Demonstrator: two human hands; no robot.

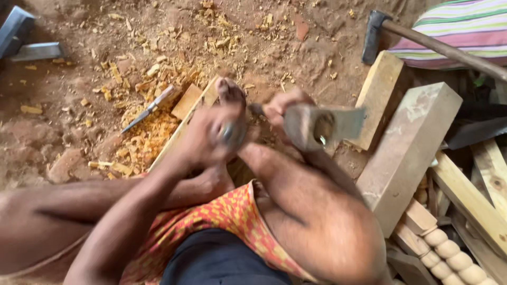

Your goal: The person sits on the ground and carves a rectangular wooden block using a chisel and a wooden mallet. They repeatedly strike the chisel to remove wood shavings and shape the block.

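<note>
My left hand (214, 136) is closed in a fist around a short tool with a metal ring at its top, likely a chisel (231, 132). It stands over a pale wooden plank (193, 108) lying on the dirt. A bare foot (231, 89) rests on the plank just beyond that hand. My right hand (282, 107) grips a blurred striking tool (317, 126) with a brownish head and a grey metal part, held just right of the chisel. Both hands are blurred by motion.
Wood chips (148, 134) cover the ground left of the plank, with a thin blade (150, 108) among them. Wooden blocks (406, 142) and beams lie right, with a turned spindle (449, 253). An axe (375, 37) leans by a striped cloth (465, 31).
</note>
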